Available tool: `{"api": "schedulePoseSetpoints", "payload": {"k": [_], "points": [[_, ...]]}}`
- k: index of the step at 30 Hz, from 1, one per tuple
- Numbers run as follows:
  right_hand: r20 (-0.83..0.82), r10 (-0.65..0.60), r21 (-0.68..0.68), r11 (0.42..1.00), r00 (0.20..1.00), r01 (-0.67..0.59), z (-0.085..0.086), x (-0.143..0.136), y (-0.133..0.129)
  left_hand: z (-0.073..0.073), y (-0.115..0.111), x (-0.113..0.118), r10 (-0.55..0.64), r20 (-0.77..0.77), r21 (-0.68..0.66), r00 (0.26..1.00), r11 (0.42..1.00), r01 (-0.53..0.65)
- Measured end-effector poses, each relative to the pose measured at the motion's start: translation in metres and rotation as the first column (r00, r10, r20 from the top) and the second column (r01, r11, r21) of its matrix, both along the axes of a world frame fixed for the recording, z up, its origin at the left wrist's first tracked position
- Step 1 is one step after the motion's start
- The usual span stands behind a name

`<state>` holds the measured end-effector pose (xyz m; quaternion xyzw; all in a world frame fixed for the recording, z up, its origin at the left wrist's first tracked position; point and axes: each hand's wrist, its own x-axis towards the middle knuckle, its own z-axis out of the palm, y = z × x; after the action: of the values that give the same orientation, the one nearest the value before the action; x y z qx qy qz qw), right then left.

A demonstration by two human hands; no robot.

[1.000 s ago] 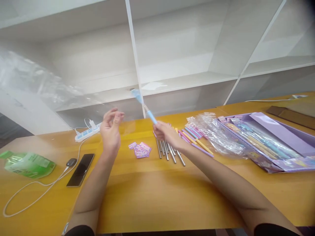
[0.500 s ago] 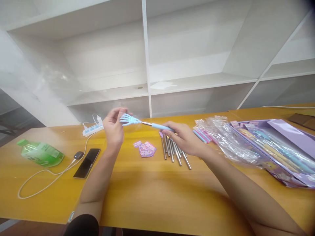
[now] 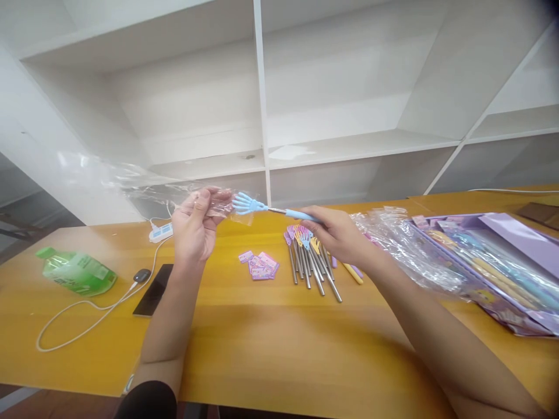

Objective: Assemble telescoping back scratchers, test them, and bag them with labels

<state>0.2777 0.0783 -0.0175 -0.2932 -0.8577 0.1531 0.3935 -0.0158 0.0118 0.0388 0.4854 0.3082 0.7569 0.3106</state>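
leftward first, we see the green bottle (image 3: 81, 272) on the table (image 3: 262, 349), then the phone (image 3: 152, 291), partly behind our left forearm. our left hand (image 3: 195, 224) is raised, palm up, fingers curled on a clear bag (image 3: 166, 189). the blue scratcher (image 3: 248, 203) lies nearly level above the table, its claw at the bag's mouth. our right hand (image 3: 334, 230), angled in from the right, has its fingers closed round the handle.
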Motion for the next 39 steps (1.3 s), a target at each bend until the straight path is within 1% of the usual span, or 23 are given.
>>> {"api": "schedulePoseSetpoints", "payload": {"k": [3, 7, 10, 14, 18, 21, 25, 31, 39], "points": [[0.002, 0.012, 0.013, 1.0, 1.0, -0.012, -0.001, 0.001, 0.004, -0.001, -0.002, 0.003, -0.041, 0.002, -0.038, 0.999, 0.998, 0.041], [0.004, 0.034, 0.025, 0.999, 0.999, -0.034, -0.001, 0.004, 0.007, -0.003, -0.002, 0.007, -0.066, 0.019, -0.06, 0.998, 0.996, 0.067], [0.009, 0.037, 0.068, 0.997, 0.999, -0.038, 0.001, 0.008, 0.008, -0.003, -0.003, 0.008, -0.077, 0.016, -0.086, 0.997, 0.993, 0.078], [0.03, 0.024, 0.117, 0.993, 0.999, -0.028, 0.006, 0.012, 0.008, -0.004, -0.005, 0.013, -0.133, 0.025, -0.134, 0.991, 0.982, 0.135], [0.029, -0.014, 0.158, 0.987, 0.999, 0.009, 0.011, 0.018, 0.008, -0.005, -0.005, 0.015, -0.186, 0.01, -0.119, 0.982, 0.975, 0.186], [0.032, -0.025, 0.178, 0.984, 0.999, 0.019, 0.013, 0.025, 0.009, -0.005, -0.002, 0.013, -0.178, 0.007, -0.11, 0.984, 0.978, 0.178], [0.048, -0.005, 0.189, 0.982, 0.999, -0.004, 0.014, 0.032, 0.013, -0.006, 0.001, 0.01, -0.18, 0.079, -0.113, 0.98, 0.976, 0.189], [0.077, 0.02, 0.17, 0.985, 0.997, -0.033, 0.016, 0.03, 0.012, -0.008, 0.001, 0.013, -0.184, 0.126, -0.175, 0.975, 0.963, 0.205], [0.07, 0.054, 0.144, 0.988, 0.996, -0.064, 0.011, 0.026, 0.013, -0.011, -0.001, 0.019, -0.193, 0.066, -0.167, 0.979, 0.965, 0.202]]}}
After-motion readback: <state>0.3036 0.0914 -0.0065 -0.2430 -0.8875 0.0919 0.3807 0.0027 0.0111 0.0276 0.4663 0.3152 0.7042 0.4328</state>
